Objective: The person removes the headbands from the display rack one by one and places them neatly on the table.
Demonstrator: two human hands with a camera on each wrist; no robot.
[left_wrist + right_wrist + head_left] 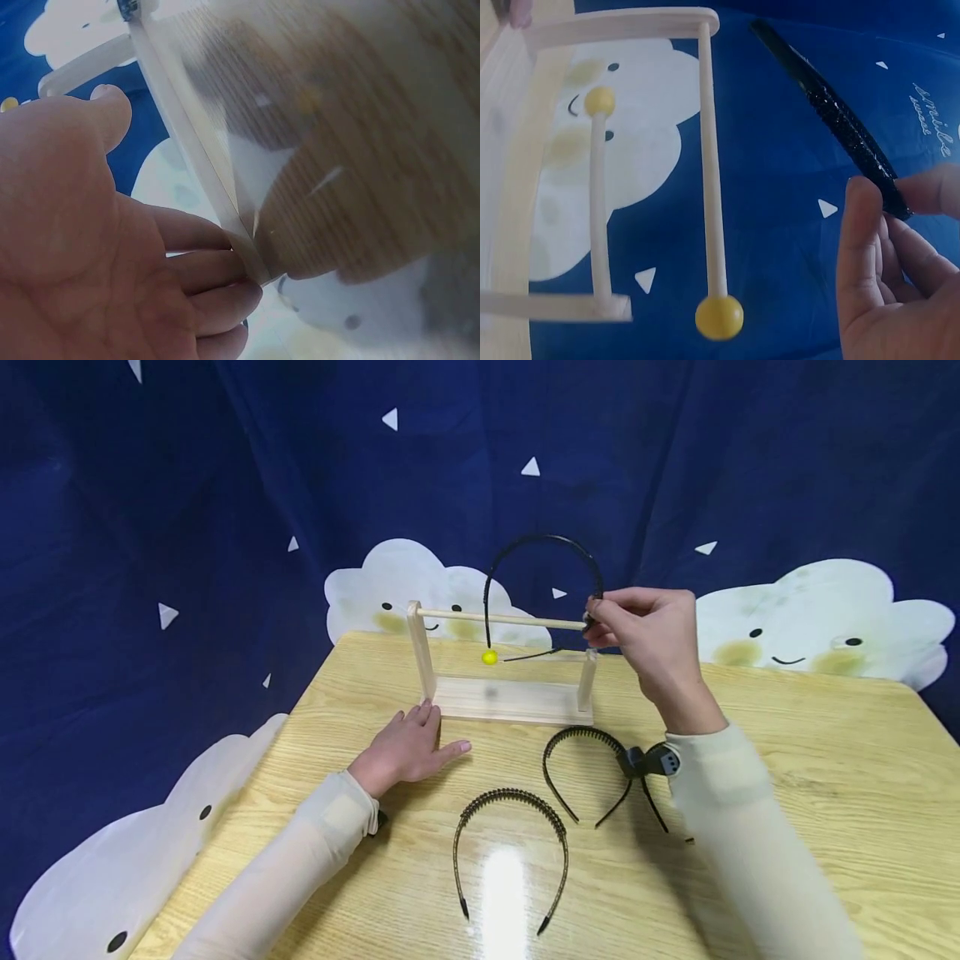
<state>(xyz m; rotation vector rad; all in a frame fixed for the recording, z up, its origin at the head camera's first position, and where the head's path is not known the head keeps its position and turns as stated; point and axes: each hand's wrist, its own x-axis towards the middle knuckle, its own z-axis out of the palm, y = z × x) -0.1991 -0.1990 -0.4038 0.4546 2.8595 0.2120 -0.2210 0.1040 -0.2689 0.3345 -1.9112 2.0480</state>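
Observation:
In the head view my right hand (pixel 652 635) pinches one end of a thin black headband (pixel 542 537), its arch raised above a pale wooden rack (pixel 513 695). The right wrist view shows the headband (pixel 847 124) between thumb and fingers, apart from the rack's longer rod (pixel 711 165), which ends in a yellow ball (pixel 719 318). In the head view this hand covers the rod's free end. My left hand (pixel 408 747) lies with straight fingers and spread thumb, fingertips at the left corner of the rack's base; they touch its edge (pixel 247 255) in the left wrist view.
On the table (pixel 825 760) lie a toothed headband (pixel 510 793) in front of the rack and another toothed headband (pixel 581 732) farther right. A further headband (pixel 654 806) is partly hidden by my right forearm. A dark blue curtain (pixel 600 427) with white clouds hangs behind.

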